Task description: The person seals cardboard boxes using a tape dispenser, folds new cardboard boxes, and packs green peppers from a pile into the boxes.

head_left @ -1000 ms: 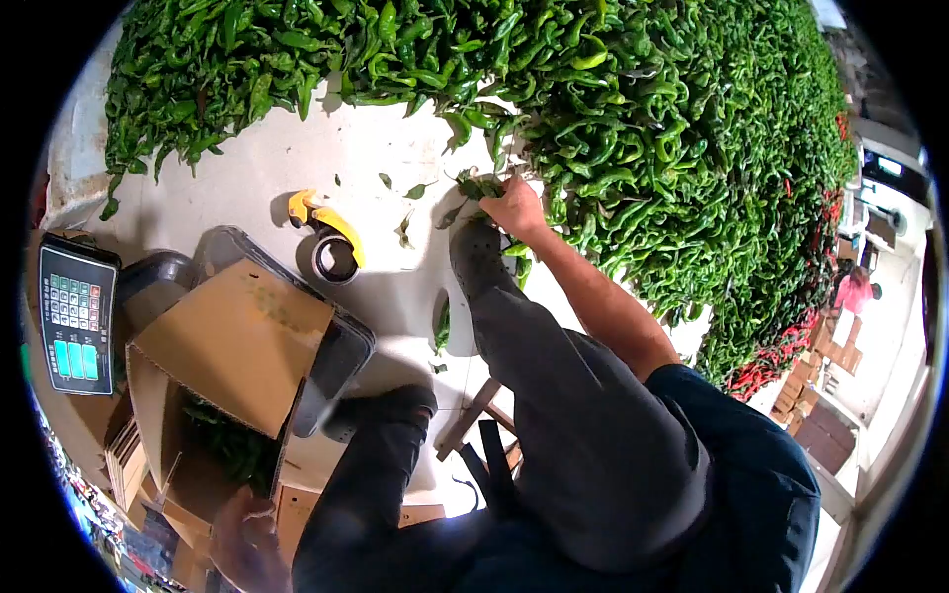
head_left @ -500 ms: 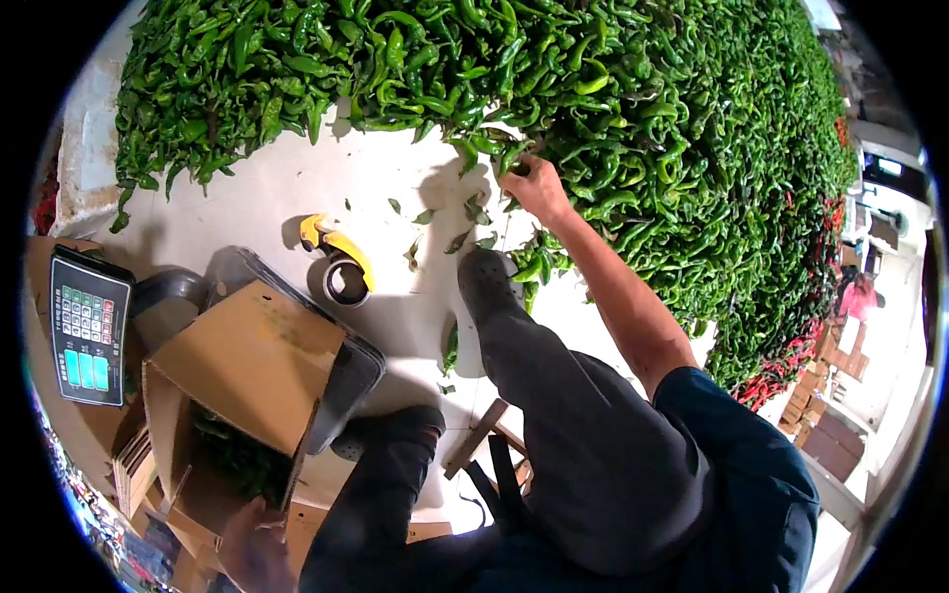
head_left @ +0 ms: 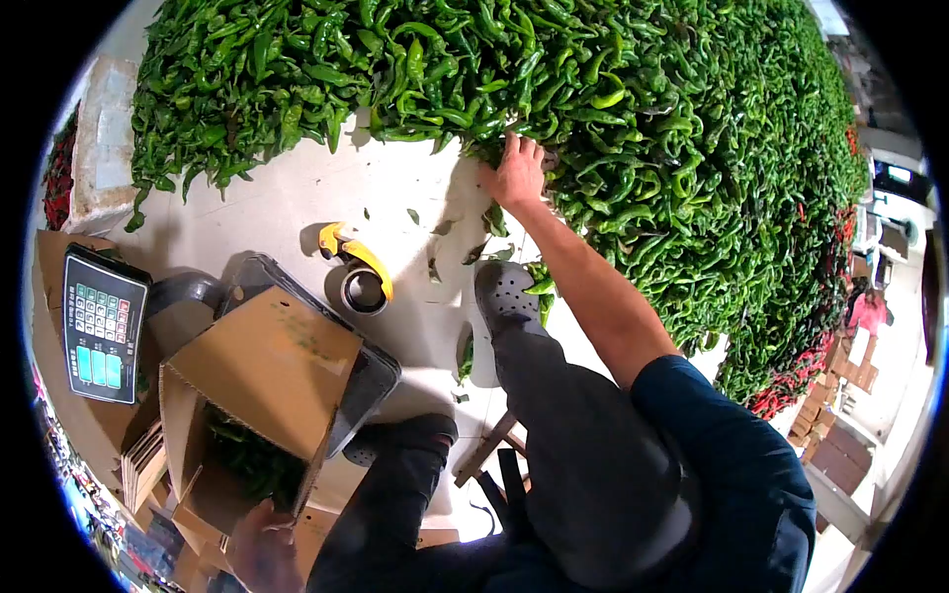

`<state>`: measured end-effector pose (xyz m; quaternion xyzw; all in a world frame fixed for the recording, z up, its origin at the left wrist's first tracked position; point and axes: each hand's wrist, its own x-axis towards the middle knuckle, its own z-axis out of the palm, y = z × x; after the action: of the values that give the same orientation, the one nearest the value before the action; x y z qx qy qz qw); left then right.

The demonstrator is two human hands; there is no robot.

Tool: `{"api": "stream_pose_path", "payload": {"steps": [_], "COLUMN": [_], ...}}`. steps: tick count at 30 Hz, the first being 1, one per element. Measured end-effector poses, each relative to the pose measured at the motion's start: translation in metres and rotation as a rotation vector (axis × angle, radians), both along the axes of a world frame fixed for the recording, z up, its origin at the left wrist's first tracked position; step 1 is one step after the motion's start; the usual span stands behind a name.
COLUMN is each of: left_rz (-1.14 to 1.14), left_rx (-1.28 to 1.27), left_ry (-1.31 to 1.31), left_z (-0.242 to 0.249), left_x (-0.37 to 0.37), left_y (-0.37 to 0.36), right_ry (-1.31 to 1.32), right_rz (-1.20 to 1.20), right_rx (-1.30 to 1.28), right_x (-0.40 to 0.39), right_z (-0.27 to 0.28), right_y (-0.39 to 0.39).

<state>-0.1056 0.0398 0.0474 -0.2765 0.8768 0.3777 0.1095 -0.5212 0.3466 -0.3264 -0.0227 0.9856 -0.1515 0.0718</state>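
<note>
1. In my head view, green peppers [head_left: 252, 457] lie deep inside the open cardboard box [head_left: 282, 351], which looks only partly filled, as I judge it. Far more are in the broad heap of green peppers [head_left: 682, 168] on the floor [head_left: 277, 203], so most remain outside the box.

2. I see the right hand [head_left: 517, 178] at the near edge of that heap, fingertips against the peppers. Its fingers are slightly parted and reach forward; I cannot tell whether anything is pinched beneath them.

3. I have the left hand [head_left: 265, 551] beside the box's near opening, blurred, fingers loosely bent. I cannot tell how wide they stand or whether they hold anything.

4. Between heap and box I make out a yellow tape dispenser [head_left: 370, 269] and scattered leaves [head_left: 433, 267]. A shoe [head_left: 509, 294] is near the right hand; the scale display [head_left: 104, 324] stands beyond the box's left side.
</note>
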Motion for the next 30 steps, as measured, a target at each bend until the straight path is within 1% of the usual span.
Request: {"api": "stream_pose_path", "payload": {"steps": [1, 4, 7, 10, 11, 13, 14, 16, 17, 18, 19, 21, 22, 23, 24, 27, 30], "left_rz": [0.058, 0.057, 0.040, 0.051, 0.041, 0.016, 0.067, 0.171, 0.151, 0.131, 0.111, 0.164, 0.187, 0.152, 0.117, 0.021, -0.022], "left_rx": [0.032, 0.058, 0.081, 0.106, 0.101, 0.097, 0.126, 0.181, 0.165, 0.148, 0.130, 0.165, 0.181, 0.160, 0.139, 0.078, 0.046], "left_ry": [-0.016, -0.032, -0.010, -0.015, -0.011, -0.011, 0.000, 0.024, 0.007, -0.011, -0.031, -0.027, -0.025, -0.013, 0.002, 0.006, 0.008], "left_z": [0.001, 0.003, -0.003, 0.001, 0.003, 0.006, 0.003, -0.003, -0.001, 0.004, 0.007, 0.007, 0.007, 0.006, 0.004, 0.001, 0.002], "left_x": [-0.001, 0.001, 0.011, 0.015, 0.015, 0.015, 0.020, 0.025, 0.026, 0.018, 0.013, 0.013, 0.013, 0.014, 0.016, 0.022, 0.023], "left_y": [0.002, 0.001, -0.004, -0.005, -0.006, -0.007, -0.008, -0.007, -0.007, -0.005, -0.003, -0.001, -0.001, -0.002, -0.005, -0.013, -0.014], "right_ry": [-0.013, -0.044, -0.025, -0.097, -0.237, -0.504, -0.462, -0.458, -0.456, -0.488, -0.415, -0.420, -0.300, -0.176, -0.243, -0.279, -0.303], "right_rz": [0.009, 0.026, 0.024, -0.056, -0.182, -0.424, -0.425, -0.283, -0.211, -0.186, -0.224, -0.289, -0.179, -0.068, -0.079, -0.068, -0.089], "right_rx": [-0.012, -0.052, 0.042, -0.235, -0.569, -1.022, -1.016, -0.859, -0.782, -0.774, -0.786, -0.801, -0.495, -0.190, -0.151, 0.008, -0.001], "right_x": [-0.004, -0.010, -0.011, -0.015, -0.021, -0.015, -0.009, 0.005, 0.010, 0.015, 0.022, 0.030, 0.034, 0.037, 0.037, 0.036, 0.024], "right_z": [-0.001, -0.002, -0.007, -0.007, -0.007, 0.054, 0.069, 0.071, 0.070, 0.060, 0.045, 0.028, 0.026, 0.024, 0.027, 0.018, 0.010], "right_y": [0.002, 0.008, 0.011, 0.031, 0.042, 0.042, 0.041, 0.043, 0.042, 0.041, 0.035, 0.028, 0.022, 0.017, 0.008, -0.010, -0.010]}}
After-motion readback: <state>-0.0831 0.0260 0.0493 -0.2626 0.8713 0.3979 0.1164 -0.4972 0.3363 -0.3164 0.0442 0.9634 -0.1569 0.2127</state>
